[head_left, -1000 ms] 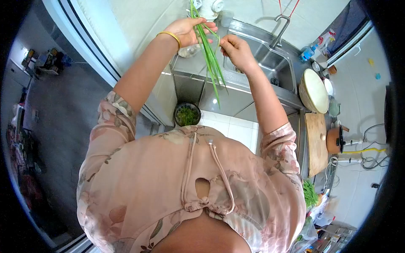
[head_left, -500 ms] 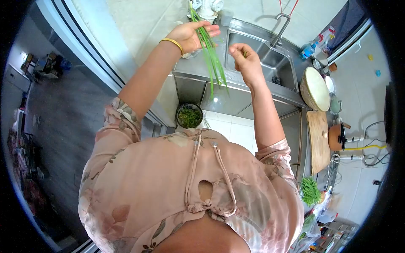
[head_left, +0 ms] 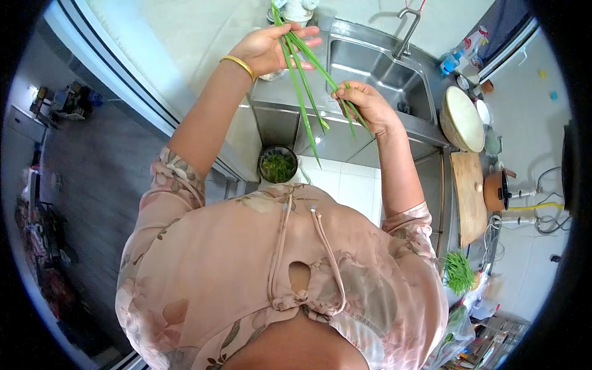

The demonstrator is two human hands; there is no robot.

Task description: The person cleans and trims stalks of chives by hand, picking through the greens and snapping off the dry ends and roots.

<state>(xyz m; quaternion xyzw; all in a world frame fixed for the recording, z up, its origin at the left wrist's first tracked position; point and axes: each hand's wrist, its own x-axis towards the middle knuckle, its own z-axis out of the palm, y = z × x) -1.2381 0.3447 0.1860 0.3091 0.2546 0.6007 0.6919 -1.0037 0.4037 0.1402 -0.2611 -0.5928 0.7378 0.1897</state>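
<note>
- The left hand (head_left: 269,49) holds the green leaves (head_left: 320,69) near the top, thumb pressed on them and other fingers spread.
- The right hand (head_left: 369,106) pinches some of these leaves lower down. The hands are apart, with leaves running from one to the other.
- Other leaves hang loose between the hands.
- It looks like the person is picking through the leaves, bit by bit.
- The next move seems to call for a firm left hold and a small right pinch.
- Below the hands is a bin (head_left: 277,148) with greens (head_left: 277,166) inside. The sink (head_left: 376,66) is behind the right hand.
- The right hand hides part of its leaves. The leaf tops meet the picture's edge.
</note>
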